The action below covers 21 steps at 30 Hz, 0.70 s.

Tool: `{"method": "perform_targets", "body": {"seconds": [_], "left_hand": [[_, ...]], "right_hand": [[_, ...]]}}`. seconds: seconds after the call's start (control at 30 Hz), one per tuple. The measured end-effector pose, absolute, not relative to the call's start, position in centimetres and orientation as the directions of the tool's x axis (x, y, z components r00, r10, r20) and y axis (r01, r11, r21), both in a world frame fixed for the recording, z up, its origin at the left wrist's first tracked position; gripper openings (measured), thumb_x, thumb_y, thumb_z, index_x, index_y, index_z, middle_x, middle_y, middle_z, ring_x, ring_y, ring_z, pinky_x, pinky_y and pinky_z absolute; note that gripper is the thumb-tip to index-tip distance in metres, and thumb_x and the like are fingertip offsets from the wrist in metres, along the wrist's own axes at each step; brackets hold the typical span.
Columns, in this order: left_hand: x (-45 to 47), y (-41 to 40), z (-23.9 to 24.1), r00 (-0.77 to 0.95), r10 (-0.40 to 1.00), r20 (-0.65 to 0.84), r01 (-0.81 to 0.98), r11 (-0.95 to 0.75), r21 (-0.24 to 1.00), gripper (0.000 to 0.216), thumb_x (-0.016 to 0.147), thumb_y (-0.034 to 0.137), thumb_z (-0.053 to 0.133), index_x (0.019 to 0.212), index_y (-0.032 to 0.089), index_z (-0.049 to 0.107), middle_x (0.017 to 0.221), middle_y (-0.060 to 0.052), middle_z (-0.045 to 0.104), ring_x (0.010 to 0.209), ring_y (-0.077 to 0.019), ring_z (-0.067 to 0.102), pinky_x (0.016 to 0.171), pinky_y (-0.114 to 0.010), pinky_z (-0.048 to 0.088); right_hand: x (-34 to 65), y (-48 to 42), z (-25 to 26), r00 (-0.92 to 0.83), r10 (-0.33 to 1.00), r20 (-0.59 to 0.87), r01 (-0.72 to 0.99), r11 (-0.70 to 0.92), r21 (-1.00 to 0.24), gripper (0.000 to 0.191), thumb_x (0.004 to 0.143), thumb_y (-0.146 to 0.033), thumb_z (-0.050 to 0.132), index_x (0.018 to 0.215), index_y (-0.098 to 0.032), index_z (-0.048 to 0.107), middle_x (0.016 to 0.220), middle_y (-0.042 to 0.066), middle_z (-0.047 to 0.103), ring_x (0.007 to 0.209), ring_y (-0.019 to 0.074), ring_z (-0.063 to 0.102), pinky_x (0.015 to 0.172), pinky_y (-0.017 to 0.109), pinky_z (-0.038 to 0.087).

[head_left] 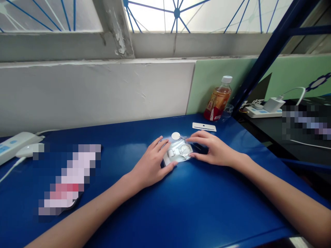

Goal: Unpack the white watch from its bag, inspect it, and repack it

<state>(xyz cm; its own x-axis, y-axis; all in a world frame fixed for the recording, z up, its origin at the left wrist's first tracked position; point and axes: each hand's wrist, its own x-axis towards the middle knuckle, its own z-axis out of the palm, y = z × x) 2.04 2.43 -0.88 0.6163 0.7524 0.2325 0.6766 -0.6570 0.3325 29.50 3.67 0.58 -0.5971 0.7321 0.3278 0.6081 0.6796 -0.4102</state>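
A small clear plastic packet (pixel 179 151) with white round parts inside lies on the blue table (pixel 181 206), near its middle. My left hand (pixel 152 163) rests on the packet's left edge, fingers curled onto it. My right hand (pixel 213 148) pinches the packet's right edge between thumb and fingers. A small white round disc (pixel 176 135) sits at the packet's far end, just beyond my fingertips.
A white flat card (pixel 204 126) lies behind the packet. A bottle of amber drink (pixel 218 100) stands at the back right by a green panel. A white power strip (pixel 15 144) lies far left; another with a charger (pixel 266 106) sits on the black desk at right.
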Motion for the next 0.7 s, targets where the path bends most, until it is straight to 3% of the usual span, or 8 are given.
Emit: {"method": "perform_targets", "body": {"seconds": [0.07,0.13,0.3,0.7], "left_hand": [[1.9,2.6,-0.9,0.617,0.757,0.213,0.684,-0.651,0.330,0.066,0.094,0.052,0.054,0.149,0.017,0.040,0.153,-0.013,0.042,0.148,-0.0349,0.022,0.116,-0.054,0.031],[1.7,2.8,-0.7,0.623,0.761,0.183,0.696,-0.646,0.314,0.067,0.094,0.055,0.054,0.148,0.019,0.041,0.154,-0.013,0.041,0.149,-0.0361,0.019,0.117,-0.058,0.025],[1.1,3.8,0.0,0.649,0.757,0.078,0.704,-0.636,0.315,0.080,0.089,0.065,0.054,0.149,0.015,0.039,0.155,-0.016,0.039,0.147,-0.0356,0.026,0.118,-0.057,0.022],[1.1,3.7,-0.7,0.604,0.775,0.184,0.714,-0.630,0.305,0.084,0.083,0.069,0.059,0.142,0.011,0.046,0.149,-0.020,0.046,0.141,-0.0367,0.037,0.115,-0.054,0.032]], "right_hand": [[29.7,3.8,0.6,-0.620,0.728,0.294,0.613,0.683,-0.398,0.063,0.087,-0.048,0.064,0.141,-0.019,0.051,0.140,0.017,0.054,0.128,0.0331,0.052,0.106,0.048,0.045],[29.9,3.9,0.6,-0.648,0.725,0.232,0.618,0.679,-0.396,0.069,0.089,-0.051,0.061,0.148,-0.018,0.043,0.147,0.017,0.049,0.136,0.0344,0.046,0.111,0.051,0.041],[30.1,3.9,0.6,-0.647,0.740,0.183,0.632,0.655,-0.415,0.071,0.088,-0.056,0.060,0.146,-0.018,0.046,0.146,0.017,0.052,0.135,0.0352,0.047,0.110,0.052,0.042],[30.2,4.0,0.4,-0.628,0.760,0.167,0.651,0.631,-0.422,0.077,0.085,-0.060,0.062,0.148,-0.020,0.043,0.147,0.016,0.050,0.134,0.0368,0.047,0.109,0.053,0.042]]}}
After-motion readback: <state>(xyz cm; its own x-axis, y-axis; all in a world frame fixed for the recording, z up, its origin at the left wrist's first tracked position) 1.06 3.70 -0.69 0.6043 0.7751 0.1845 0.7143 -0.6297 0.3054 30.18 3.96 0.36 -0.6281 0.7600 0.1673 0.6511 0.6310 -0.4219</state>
